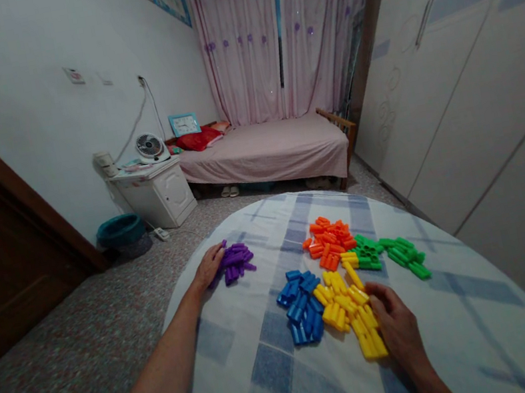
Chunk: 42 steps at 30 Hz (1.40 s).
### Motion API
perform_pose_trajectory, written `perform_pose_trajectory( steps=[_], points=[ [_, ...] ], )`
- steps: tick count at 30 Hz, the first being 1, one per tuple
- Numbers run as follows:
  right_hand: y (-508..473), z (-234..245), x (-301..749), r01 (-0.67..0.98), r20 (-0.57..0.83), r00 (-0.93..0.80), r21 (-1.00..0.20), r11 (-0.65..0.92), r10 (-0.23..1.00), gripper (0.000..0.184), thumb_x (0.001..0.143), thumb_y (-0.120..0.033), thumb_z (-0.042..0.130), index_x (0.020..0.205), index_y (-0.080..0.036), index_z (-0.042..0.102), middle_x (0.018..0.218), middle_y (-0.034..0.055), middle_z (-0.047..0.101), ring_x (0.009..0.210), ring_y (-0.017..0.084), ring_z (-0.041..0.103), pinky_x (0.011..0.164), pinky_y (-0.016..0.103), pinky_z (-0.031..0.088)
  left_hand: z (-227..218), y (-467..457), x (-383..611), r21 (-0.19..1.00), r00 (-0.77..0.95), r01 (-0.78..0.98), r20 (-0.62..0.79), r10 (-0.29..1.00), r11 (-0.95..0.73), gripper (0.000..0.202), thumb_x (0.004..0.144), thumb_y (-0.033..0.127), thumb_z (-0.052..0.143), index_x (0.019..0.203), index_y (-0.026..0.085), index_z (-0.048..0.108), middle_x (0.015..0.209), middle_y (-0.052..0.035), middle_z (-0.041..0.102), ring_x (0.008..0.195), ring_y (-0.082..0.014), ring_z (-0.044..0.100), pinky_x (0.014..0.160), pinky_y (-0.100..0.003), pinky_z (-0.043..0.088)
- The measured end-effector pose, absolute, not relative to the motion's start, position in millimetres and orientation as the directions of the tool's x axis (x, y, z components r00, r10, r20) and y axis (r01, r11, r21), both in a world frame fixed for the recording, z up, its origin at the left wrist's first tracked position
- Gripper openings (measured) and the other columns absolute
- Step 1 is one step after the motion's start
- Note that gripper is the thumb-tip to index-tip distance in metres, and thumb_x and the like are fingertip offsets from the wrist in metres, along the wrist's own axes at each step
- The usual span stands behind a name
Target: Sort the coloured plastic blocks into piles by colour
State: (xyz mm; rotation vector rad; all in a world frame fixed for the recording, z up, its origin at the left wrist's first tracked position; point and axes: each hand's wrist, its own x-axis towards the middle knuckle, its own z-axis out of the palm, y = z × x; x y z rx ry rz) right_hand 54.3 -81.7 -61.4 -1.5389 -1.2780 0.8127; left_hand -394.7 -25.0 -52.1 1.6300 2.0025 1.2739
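Small plastic tube pieces lie sorted by colour on a blue-and-white checked cloth (275, 384). My left hand (208, 267) rests flat against the left side of the purple pile (236, 261), fingers stretched out. My right hand (395, 323) lies with curled fingers on the right edge of the yellow pile (347, 310); whether it grips a piece is hidden. A blue pile (300, 305) sits between my hands. Orange pieces (328, 241) and green pieces (388, 253) lie farther back.
A pink-covered bed (267, 148) stands under pink curtains. A white bedside cabinet (158, 193) with a small fan (150, 147) is at the left wall. A teal basin (120, 230) sits on the floor. Wardrobe doors (464, 73) line the right side.
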Motion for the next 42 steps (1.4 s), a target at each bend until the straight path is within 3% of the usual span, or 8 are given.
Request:
perform_pose_trajectory(
  steps=[13,18,28,36,39,42],
  points=[
    [-80.1,-67.5,55.3,0.349,0.113,0.210,-0.936,0.034,0.971,0.038,0.074,-0.042,0.049,0.100,-0.019,0.065,0.106,0.0085,0.069,0.099,0.026,0.062,0.087,0.039,0.048,-59.6,-13.4,-317.3,0.762,-0.098,0.619,0.313,0.945,-0.188,0.041,0.087,0.050,0.045,0.107,0.023,0.069,0.124,-0.0077,0.063,0.120,-0.0206,0.054,0.109,-0.038,0.037],
    [-80.2,-71.4,54.6,0.332,0.143,0.200,-0.941,0.071,0.969,0.037,0.076,-0.041,0.050,0.101,-0.019,0.064,0.105,0.0088,0.069,0.098,0.025,0.063,0.088,0.038,0.048,-64.3,-15.0,-266.9,0.786,-0.029,0.568,0.316,0.948,-0.244,0.042,0.086,0.047,0.047,0.110,0.020,0.069,0.126,-0.0091,0.061,0.123,-0.0238,0.052,0.111,-0.044,0.035],
    [-83.6,-62.7,51.2,0.287,0.201,0.169,-0.947,0.147,0.965,0.030,0.078,-0.036,0.049,0.097,-0.019,0.065,0.099,0.0075,0.070,0.091,0.022,0.064,0.083,0.034,0.050,-64.7,-25.4,-207.8,0.851,-0.056,0.472,0.289,0.956,-0.230,0.043,0.087,0.046,0.045,0.113,0.018,0.065,0.129,-0.0098,0.060,0.125,-0.0220,0.050,0.112,-0.043,0.032],
    [-81.8,-71.6,50.7,0.286,0.259,0.155,-0.935,0.207,0.953,0.027,0.081,-0.030,0.046,0.097,-0.019,0.064,0.095,0.0059,0.070,0.089,0.021,0.064,0.083,0.032,0.050,-77.0,-43.3,-227.3,0.878,-0.354,0.458,0.322,0.878,-0.138,0.049,0.091,0.051,0.032,0.110,0.018,0.062,0.121,-0.0122,0.061,0.119,-0.0230,0.054,0.106,-0.042,0.040],
    [-81.0,-73.4,50.0,0.275,0.252,0.161,-0.940,0.202,0.954,0.027,0.080,-0.030,0.046,0.097,-0.019,0.065,0.095,0.0057,0.070,0.089,0.021,0.064,0.081,0.032,0.050,-82.4,-49.9,-229.3,0.898,-0.395,0.418,0.318,0.862,-0.140,0.051,0.091,0.053,0.030,0.111,0.018,0.060,0.120,-0.0114,0.061,0.116,-0.0225,0.056,0.101,-0.040,0.045],
    [-84.0,-69.2,48.4,0.275,0.254,0.172,-0.940,0.201,0.952,0.027,0.079,-0.031,0.047,0.096,-0.020,0.066,0.095,0.0054,0.071,0.090,0.021,0.064,0.081,0.032,0.050,-81.5,-52.8,-225.6,0.883,-0.391,0.445,0.343,0.854,-0.151,0.046,0.092,0.051,0.031,0.108,0.019,0.060,0.117,-0.0097,0.062,0.115,-0.0216,0.056,0.105,-0.040,0.042]
  ],
)
